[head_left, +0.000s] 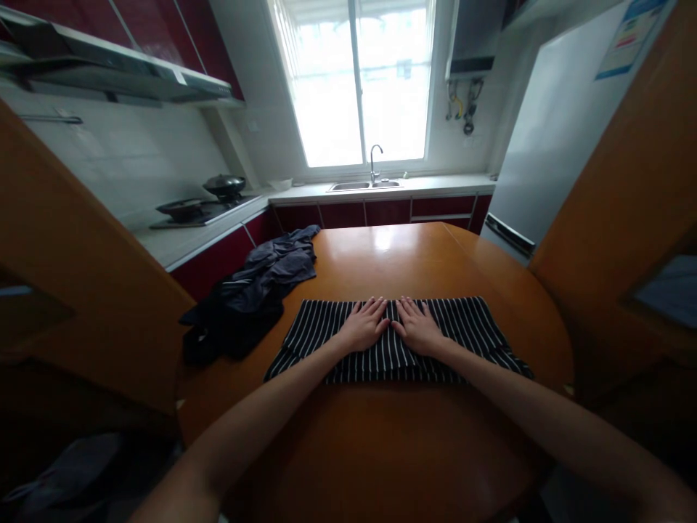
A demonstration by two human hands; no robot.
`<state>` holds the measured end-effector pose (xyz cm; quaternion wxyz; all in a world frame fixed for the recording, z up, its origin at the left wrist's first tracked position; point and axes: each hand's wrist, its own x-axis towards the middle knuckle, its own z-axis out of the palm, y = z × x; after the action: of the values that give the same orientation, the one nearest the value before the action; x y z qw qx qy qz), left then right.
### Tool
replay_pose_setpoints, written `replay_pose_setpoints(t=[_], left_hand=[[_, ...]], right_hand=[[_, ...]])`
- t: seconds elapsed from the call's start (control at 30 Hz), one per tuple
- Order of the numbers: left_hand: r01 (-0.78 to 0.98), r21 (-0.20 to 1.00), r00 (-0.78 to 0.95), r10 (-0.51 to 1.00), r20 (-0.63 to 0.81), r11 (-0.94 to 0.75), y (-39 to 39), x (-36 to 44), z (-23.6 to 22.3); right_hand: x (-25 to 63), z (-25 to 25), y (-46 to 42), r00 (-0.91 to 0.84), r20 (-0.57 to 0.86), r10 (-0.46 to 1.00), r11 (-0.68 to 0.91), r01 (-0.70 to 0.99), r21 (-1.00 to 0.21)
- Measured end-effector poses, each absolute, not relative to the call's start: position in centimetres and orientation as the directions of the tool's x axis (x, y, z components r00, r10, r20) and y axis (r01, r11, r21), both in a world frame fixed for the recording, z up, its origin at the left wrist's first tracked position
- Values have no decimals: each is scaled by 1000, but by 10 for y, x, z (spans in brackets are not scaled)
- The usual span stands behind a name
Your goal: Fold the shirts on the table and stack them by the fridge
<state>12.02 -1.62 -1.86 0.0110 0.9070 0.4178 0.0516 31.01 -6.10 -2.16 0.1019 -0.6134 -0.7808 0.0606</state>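
A black cloth with thin white stripes lies folded into a wide, low shape on the wooden table. It looks like a garment, but I cannot tell which kind. My left hand rests flat on it just left of its middle, fingers stretched toward the far edge. Beside it, my right hand lies flat in the same way, the two thumbs close together. Both hands press on the cloth from above and grip nothing.
Dark crumpled clothes lie along the table's left edge. Beyond the table stand a counter with a sink and a stove with pans. A fridge is at the right. Wooden door panels flank the table.
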Motion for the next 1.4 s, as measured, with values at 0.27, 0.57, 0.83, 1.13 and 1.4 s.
replay_pose_setpoints(t=[0.27, 0.57, 0.83, 1.13, 1.4], left_hand=[[708, 89, 685, 712, 152, -700, -40, 133, -20], [859, 90, 497, 862, 96, -505, -40, 43, -19], [984, 9, 179, 984, -26, -178, -44, -42, -10], [858, 66, 490, 849, 199, -510, -59, 69, 23], [760, 119, 619, 767, 167, -639, -73, 134, -25]], right_hand=[[303, -21, -70, -209, 148, 967, 239, 942, -234], [434, -39, -90, 185, 67, 981, -172, 972, -161], [462, -29, -107, 259, 45, 965, -248, 954, -168], [327, 3, -102, -144, 211, 967, 190, 957, -217], [285, -35, -100, -201, 161, 966, 236, 942, -238]])
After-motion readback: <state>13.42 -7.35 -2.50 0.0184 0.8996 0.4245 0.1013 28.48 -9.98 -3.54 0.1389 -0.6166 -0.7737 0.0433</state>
